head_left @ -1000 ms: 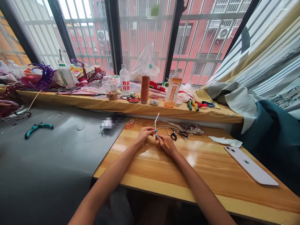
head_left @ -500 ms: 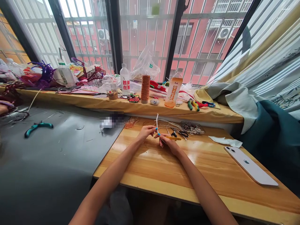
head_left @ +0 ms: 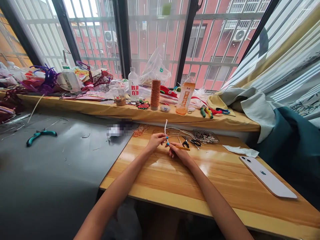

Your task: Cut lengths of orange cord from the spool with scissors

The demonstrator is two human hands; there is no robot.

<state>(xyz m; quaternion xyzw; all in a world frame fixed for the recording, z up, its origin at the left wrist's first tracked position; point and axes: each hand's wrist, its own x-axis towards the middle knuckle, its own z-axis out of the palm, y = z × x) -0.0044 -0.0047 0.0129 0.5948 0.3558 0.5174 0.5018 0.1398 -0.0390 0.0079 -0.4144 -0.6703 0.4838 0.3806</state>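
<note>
Left hand (head_left: 156, 141) pinches white cord (head_left: 166, 126), right hand (head_left: 179, 154) grips yellow tool (head_left: 184, 148) (tweezers?); looks like cord-shaping, next bit needs steadiness.

The yellow tool (head_left: 184, 148) in the right hand (head_left: 179, 154) now lies more level, and the white strip (head_left: 166, 127) leans left instead of right.

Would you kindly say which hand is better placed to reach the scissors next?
Probably the right hand: it's nearer the scissors, though holding a yellow tool; the left hand pinches the white cord.
</note>
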